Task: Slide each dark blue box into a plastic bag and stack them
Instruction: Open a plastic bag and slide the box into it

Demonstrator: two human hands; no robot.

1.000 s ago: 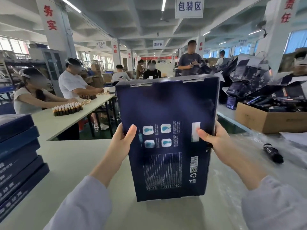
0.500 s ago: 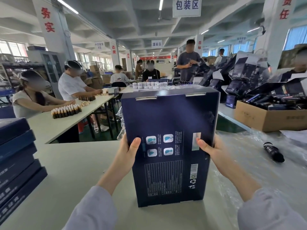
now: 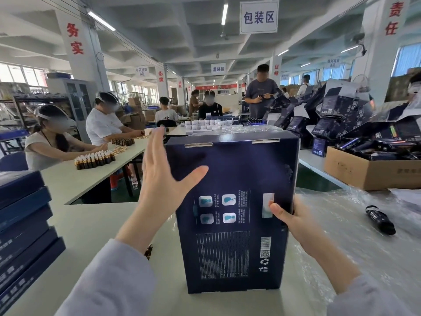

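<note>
Table [image 3: 91,224]: pale top, carries everything below.

Plastic bags [image 3: 341,229]: clear, crumpled layer over the right part of the table, running from near to far. The near edge reaches the foot of the box on its right side.

Stack of boxes [image 3: 22,224]: left edge of the table, laid flat, several high, well apart from the box in hand.

Dark blue box [image 3: 232,179]: centre of the table, standing on its short end, long axis vertical, printed face toward the camera. No bag visibly round it, so I read it as not yet bagged.

Left hand [image 3: 164,179]: released, fingers spread and raised beside the box's upper left edge, grasping nothing. The thumb crosses the near face; can't tell if it touches.

Right hand [image 3: 293,222]: grasping the box's right edge about mid-height, thumb flat on the near face, fingers hidden round the back. It alone steadies the box.

Bottle [image 3: 379,221]: small, dark, lying on the plastic to the right, apart from the box.

Relation that matters: the bags lie right of the box, on the right hand's side, but that hand is occupied. The free left hand is on the far side from them. My guess: either the left takes over the box so the right can pull a bag, or the left reaches across. With the box upright, a bag mouth has to come down over the top, or the box must tip toward the bags.
</note>
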